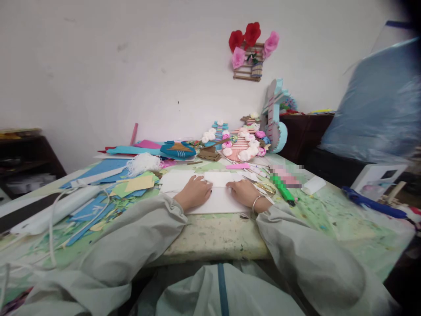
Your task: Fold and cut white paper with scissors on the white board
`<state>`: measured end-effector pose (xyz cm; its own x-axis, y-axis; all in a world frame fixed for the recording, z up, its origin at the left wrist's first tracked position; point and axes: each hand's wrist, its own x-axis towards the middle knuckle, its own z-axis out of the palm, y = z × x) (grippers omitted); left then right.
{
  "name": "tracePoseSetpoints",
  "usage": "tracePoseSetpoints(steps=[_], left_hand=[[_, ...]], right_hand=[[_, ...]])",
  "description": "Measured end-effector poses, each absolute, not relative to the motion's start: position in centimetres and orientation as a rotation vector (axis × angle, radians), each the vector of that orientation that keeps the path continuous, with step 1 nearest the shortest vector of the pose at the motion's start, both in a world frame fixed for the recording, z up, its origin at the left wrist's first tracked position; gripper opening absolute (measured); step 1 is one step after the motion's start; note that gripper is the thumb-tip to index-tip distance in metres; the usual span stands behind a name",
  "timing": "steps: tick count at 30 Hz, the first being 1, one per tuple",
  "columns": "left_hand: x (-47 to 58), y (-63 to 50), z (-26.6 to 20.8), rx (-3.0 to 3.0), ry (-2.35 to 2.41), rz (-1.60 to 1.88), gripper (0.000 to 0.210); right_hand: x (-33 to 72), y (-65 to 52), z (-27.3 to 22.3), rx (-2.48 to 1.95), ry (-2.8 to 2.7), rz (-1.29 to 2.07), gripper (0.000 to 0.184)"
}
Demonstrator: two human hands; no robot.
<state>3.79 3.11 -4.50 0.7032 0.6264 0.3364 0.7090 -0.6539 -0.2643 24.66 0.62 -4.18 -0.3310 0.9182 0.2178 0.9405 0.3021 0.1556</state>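
Observation:
A white sheet of paper [215, 205] lies on the table in front of me, with a smaller white piece [217, 177] at its far side. My left hand [194, 193] rests on the left part, its fingers close together and fingertips at the edge of the smaller piece. From the right, my right hand [244, 193], with a bracelet at the wrist, has bent fingers on that same edge. Both hands look closed on the paper; the undersides of the fingers are hidden. Gold-handled scissors [266, 188] lie just beyond my right hand.
Right of the scissors lies a green utility knife [283, 191]. Paper scraps [133, 186], white yarn [144, 163] and a white cord [52, 228] cover the left side. Decorated craft pieces [241, 147] stand along the back. A blue-handled tool [373, 202] sits at the right edge.

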Motion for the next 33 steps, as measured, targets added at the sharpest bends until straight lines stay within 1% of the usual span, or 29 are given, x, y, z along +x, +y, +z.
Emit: tracePoseSetpoints(steps=[3, 6, 7, 8, 10, 12, 14, 18, 23, 25, 33], left_hand=[[3.8, 3.1, -4.8, -2.553, -0.957, -0.322, 0.027], [3.9, 3.5, -5.1, -2.596, -0.886, -0.361, 0.029], [3.9, 3.7, -5.2, -2.630, -0.875, -0.363, 0.031], [4.0, 3.9, -5.4, -2.668, -0.872, -0.359, 0.033], [4.0, 4.2, -5.6, -2.737, -0.875, -0.342, 0.035], [4.1, 4.5, -5.7, -2.774, -0.886, -0.342, 0.035], [4.1, 4.6, -5.7, -2.794, -0.910, -0.355, 0.036], [4.0, 4.6, -5.6, -2.828, -1.019, -0.379, 0.037], [4.2, 4.9, -5.7, -2.854, -1.081, -0.355, 0.036], [4.3, 4.9, -5.7, -2.860, -1.089, -0.344, 0.038], [4.2, 4.5, -5.4, -2.854, -1.108, -0.313, 0.044]], right_hand=[[25.4, 0.5, -3.5, -1.786, -2.315, -0.460, 0.032], [27.7, 0.5, -2.6, -1.980, -1.915, -0.553, 0.029], [28.7, 0.6, -2.5, -2.062, -1.802, -0.533, 0.028], [29.8, 0.7, -2.4, -2.138, -1.720, -0.470, 0.029], [31.7, 1.0, -2.6, -2.202, -1.697, -0.224, 0.029], [33.1, 1.3, -3.0, -2.174, -1.735, 0.008, 0.022], [33.9, 1.6, -3.2, -2.148, -1.736, 0.086, 0.017], [34.7, 1.7, -3.2, -2.153, -1.690, 0.045, 0.017], [35.2, 1.9, -3.4, -2.145, -1.735, 0.186, 0.016], [35.5, 1.9, -3.5, -2.122, -1.729, 0.192, 0.016], [36.1, 2.0, -2.9, -1.901, -1.480, -0.010, 0.027]])
